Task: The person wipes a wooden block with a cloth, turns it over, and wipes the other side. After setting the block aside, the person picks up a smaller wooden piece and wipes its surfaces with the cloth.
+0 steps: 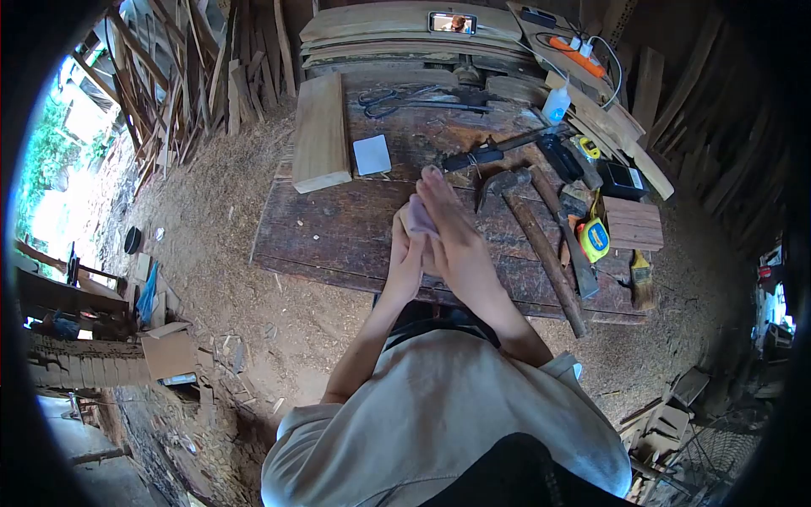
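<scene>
Over the front middle of the worn wooden bench (312, 232), my two hands are brought together. My left hand (407, 264) is closed around a small pinkish piece (421, 218), perhaps cloth or sandpaper; I cannot tell which. My right hand (452, 228) presses against the piece from the right, its fingers together and pointing away from me. Right of my hands lies a hammer (545, 249) with a long wooden handle. Beyond them are a dark clamp-like tool (498, 152) and a white square sheet (372, 155).
A thick wooden block (322, 135) lies at the bench's left. Scissors (380, 103) rest near the back. At the right are a yellow tape measure (594, 240), a brush (642, 283) and a white bottle (556, 104). A phone (452, 23) stands on stacked boards (363, 34).
</scene>
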The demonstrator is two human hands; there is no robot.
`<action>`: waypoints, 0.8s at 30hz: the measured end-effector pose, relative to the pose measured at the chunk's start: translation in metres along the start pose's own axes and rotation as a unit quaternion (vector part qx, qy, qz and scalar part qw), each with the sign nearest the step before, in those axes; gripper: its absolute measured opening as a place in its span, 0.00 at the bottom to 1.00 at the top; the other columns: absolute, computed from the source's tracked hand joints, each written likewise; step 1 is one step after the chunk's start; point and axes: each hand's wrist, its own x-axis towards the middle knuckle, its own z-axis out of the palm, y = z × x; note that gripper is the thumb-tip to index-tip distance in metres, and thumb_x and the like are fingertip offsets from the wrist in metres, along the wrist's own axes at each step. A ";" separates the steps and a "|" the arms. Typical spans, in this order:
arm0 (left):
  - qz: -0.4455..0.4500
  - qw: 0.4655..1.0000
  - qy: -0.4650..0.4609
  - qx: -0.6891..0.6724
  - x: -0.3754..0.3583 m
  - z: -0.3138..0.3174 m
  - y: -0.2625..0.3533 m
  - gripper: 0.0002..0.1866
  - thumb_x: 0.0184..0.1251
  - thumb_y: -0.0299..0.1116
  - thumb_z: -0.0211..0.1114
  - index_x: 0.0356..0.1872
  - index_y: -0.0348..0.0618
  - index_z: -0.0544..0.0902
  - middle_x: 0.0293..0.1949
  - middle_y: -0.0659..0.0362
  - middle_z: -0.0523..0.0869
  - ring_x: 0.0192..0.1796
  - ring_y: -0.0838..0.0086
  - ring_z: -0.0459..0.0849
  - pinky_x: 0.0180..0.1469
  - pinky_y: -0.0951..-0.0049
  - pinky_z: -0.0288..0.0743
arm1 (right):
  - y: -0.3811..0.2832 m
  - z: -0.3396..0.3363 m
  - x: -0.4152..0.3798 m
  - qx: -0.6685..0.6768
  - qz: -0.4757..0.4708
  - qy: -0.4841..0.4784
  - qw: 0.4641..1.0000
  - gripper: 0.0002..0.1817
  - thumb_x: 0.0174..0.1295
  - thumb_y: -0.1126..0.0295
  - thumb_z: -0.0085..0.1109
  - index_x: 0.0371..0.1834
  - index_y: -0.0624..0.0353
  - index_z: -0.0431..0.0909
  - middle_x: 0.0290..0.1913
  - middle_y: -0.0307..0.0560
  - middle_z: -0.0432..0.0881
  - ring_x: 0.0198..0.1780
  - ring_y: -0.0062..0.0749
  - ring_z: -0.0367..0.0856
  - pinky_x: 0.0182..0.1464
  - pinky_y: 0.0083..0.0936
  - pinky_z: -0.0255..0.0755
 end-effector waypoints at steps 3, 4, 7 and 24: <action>-0.036 0.999 -0.018 0.018 0.000 0.003 0.012 0.28 0.81 0.37 0.46 0.77 0.41 0.56 0.75 0.52 0.63 0.76 0.67 0.64 0.72 0.66 0.66 | 0.004 -0.005 0.000 0.030 0.022 0.001 0.999 0.33 0.60 0.81 0.52 0.73 0.68 0.64 0.75 0.64 0.64 0.78 0.53 0.60 0.78 0.44 0.56; -0.056 0.998 0.011 0.007 0.001 0.001 0.011 0.26 0.81 0.38 0.46 0.75 0.42 0.59 0.72 0.52 0.67 0.74 0.69 0.67 0.70 0.67 0.68 | 0.005 -0.005 -0.001 0.023 0.015 -0.009 1.000 0.33 0.60 0.81 0.51 0.73 0.68 0.64 0.75 0.63 0.63 0.78 0.53 0.60 0.78 0.44 0.56; -0.057 0.997 0.057 0.011 0.006 -0.009 -0.003 0.24 0.81 0.42 0.47 0.71 0.43 0.64 0.65 0.53 0.74 0.69 0.70 0.73 0.68 0.67 0.70 | 0.007 -0.006 -0.006 0.001 -0.006 -0.039 0.999 0.33 0.60 0.82 0.51 0.73 0.68 0.64 0.76 0.62 0.63 0.78 0.53 0.60 0.78 0.44 0.56; -0.087 0.974 -0.030 -0.206 0.012 0.003 0.023 0.30 0.85 0.50 0.39 0.81 0.58 0.48 0.76 0.53 0.61 0.77 0.66 0.63 0.78 0.61 0.58 | 0.008 0.017 -0.022 -0.023 0.045 -0.017 0.999 0.38 0.56 0.84 0.54 0.75 0.65 0.62 0.77 0.63 0.60 0.79 0.56 0.55 0.79 0.48 0.53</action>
